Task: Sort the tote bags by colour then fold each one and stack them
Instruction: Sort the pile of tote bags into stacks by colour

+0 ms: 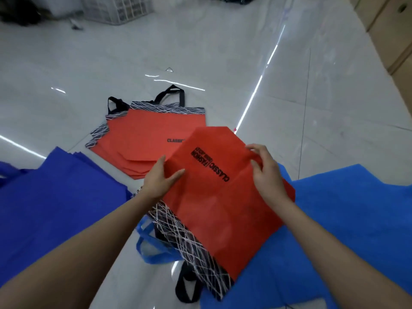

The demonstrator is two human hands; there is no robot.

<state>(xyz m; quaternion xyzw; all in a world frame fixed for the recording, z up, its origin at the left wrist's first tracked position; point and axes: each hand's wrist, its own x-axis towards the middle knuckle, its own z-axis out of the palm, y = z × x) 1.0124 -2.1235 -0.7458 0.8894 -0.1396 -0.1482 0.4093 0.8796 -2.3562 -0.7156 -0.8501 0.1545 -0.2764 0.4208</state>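
Head view: red bag (223,204) held up in both hands over the floor (223,52), tilted, black "CLASSIC" print facing up, black-and-white lined band and black handle (185,286) at its near end. Left hand (159,177) on the bag's left edge, thumb laid over the top face, fingers straight along and under the edge, pinching the cloth. Right hand (265,172) at the bag's right edge, fingers curled, nipping a fold of the red cloth. Beyond the red bag and slightly to its left, flat on the floor, a red stack (145,139) of like bags, lined bands and black handles at the far end. Left of the red bag, dark blue bags (55,197) piled; right of it and beneath its near end, light blue bags (345,219), one blue handle (151,248) looping out just left of the lined band. Far beyond the red bag, at the top left, a white crate (116,7).
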